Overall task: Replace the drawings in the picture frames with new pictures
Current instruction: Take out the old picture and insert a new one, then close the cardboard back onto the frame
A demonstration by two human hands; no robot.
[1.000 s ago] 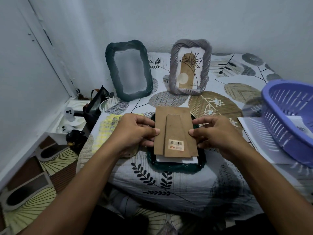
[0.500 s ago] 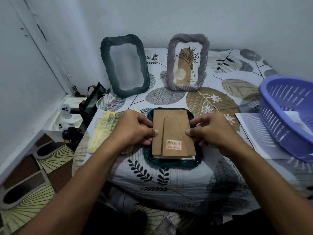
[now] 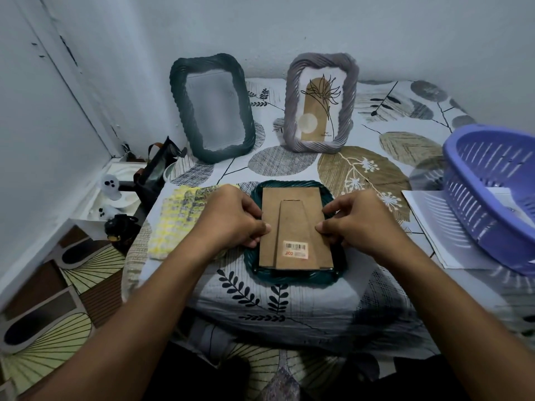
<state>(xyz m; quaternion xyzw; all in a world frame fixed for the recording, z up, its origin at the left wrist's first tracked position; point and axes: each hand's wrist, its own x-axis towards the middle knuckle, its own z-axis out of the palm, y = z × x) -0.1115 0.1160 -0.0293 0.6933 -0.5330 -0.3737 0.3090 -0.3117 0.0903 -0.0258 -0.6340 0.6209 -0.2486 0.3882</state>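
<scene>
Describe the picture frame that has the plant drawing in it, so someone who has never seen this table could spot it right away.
At the back of the leaf-patterned table, two frames stand against the wall. Take the right one, the grey frame. Unlike the dark green frame beside it, which looks blank, it shows a line-drawn plant over a tan arch.

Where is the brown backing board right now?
In the head view, the brown backing board lies centre-front on the face-down dark green frame, held at its edges by the left hand and right hand.
</scene>
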